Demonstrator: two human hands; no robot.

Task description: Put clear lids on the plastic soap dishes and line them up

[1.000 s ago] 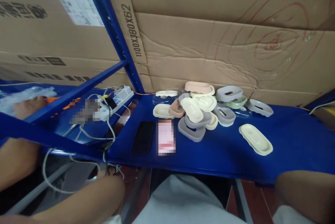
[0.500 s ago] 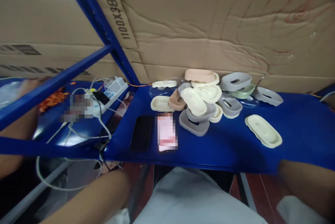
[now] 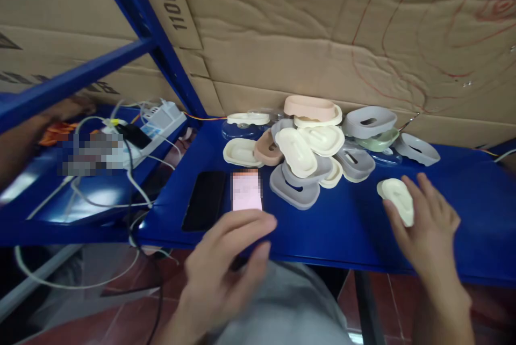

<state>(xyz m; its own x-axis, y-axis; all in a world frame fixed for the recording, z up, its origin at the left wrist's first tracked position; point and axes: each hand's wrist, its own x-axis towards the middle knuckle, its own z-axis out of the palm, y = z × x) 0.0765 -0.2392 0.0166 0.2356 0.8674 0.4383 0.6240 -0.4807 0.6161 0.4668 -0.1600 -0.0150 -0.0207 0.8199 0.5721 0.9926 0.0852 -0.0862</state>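
Note:
My left hand (image 3: 226,264) reaches up over the front edge of the blue shelf (image 3: 346,237). Its fingers are stretched across the near end of a pink phone (image 3: 245,192), the thumb apart below; it grips nothing that I can see. A black phone (image 3: 205,200) lies just left of it. My right hand (image 3: 429,227) lies with spread fingers on the near half of a cream oval dish (image 3: 399,197), thumb on its left side. A heap of oval dishes (image 3: 314,146) in cream, grey, tan and green sits at the back of the shelf.
Cardboard boxes (image 3: 322,38) wall off the back. A blue rack post (image 3: 153,38) slants at the left. Beyond it, a white power strip (image 3: 161,119) and tangled cables (image 3: 133,184) lie on a lower blue shelf. Another person's arm (image 3: 20,141) reaches in at far left.
Both my hands have come up from below the shelf: the left onto the pink phone's near end, the right onto the cream dish. The view has shifted slightly right and down.

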